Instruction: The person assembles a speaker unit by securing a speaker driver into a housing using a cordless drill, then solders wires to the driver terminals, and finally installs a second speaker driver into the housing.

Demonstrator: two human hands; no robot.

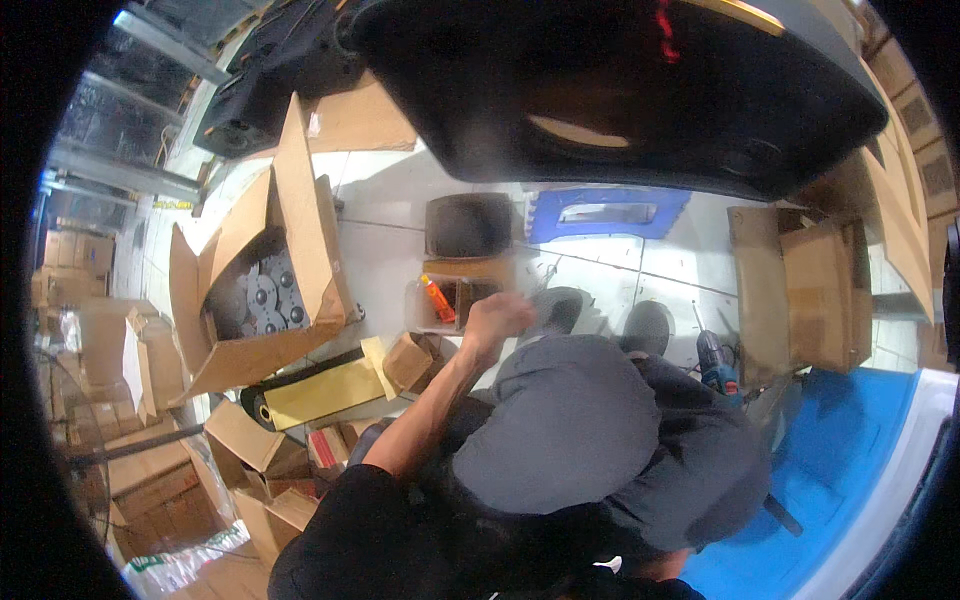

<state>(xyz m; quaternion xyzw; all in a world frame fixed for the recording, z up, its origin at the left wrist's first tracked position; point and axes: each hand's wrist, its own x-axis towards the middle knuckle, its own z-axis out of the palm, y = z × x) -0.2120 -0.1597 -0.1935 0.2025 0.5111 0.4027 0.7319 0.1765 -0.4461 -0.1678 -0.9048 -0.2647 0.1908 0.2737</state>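
Just beside left hand [497,315], grip unclear, orange tube [437,298] lying diagonally, pointing up-left, in clear tray [415,310].

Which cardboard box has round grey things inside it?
The big open box on the left, flaps up, holds dark grey discs. The small boxes nearby show none.

Open cardboard box [300,230], blue stool [605,212], cordless drill [716,365].

Right hand hidden; left hand [497,312] fingers blurred.
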